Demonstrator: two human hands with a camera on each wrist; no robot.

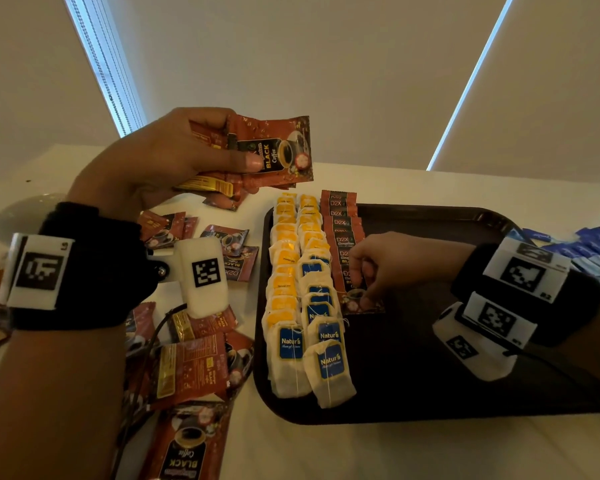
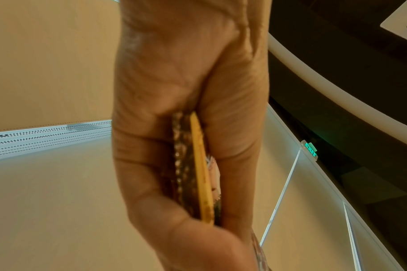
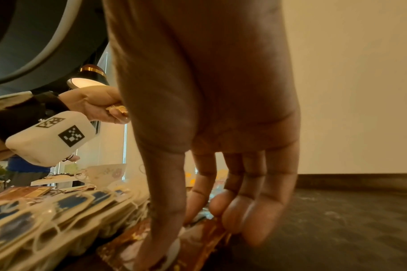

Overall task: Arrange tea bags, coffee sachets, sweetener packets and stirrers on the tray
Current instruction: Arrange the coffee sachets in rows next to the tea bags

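Observation:
My left hand point(image 1: 160, 161) is raised above the table and grips a small stack of red-brown coffee sachets point(image 1: 281, 150); their edges show between thumb and fingers point(image 2: 200, 165). My right hand point(image 1: 388, 261) is down on the dark tray point(image 1: 447, 358), thumb and fingertips pinching a coffee sachet point(image 1: 354, 303) that lies at the near end of the coffee row point(image 1: 343, 230). The right wrist view has the thumb on this sachet point(image 3: 197, 243). Two rows of tea bags, yellow-tagged point(image 1: 284, 271) and blue-tagged point(image 1: 326, 358), fill the tray's left side.
Several loose coffee sachets point(image 1: 194, 368) are scattered on the white table left of the tray. Blue packets point(image 1: 596, 247) lie in a heap beyond the tray's right edge. A patterned cup point(image 3: 105, 174) stands farther back. The tray's right half point(image 3: 337, 229) is bare.

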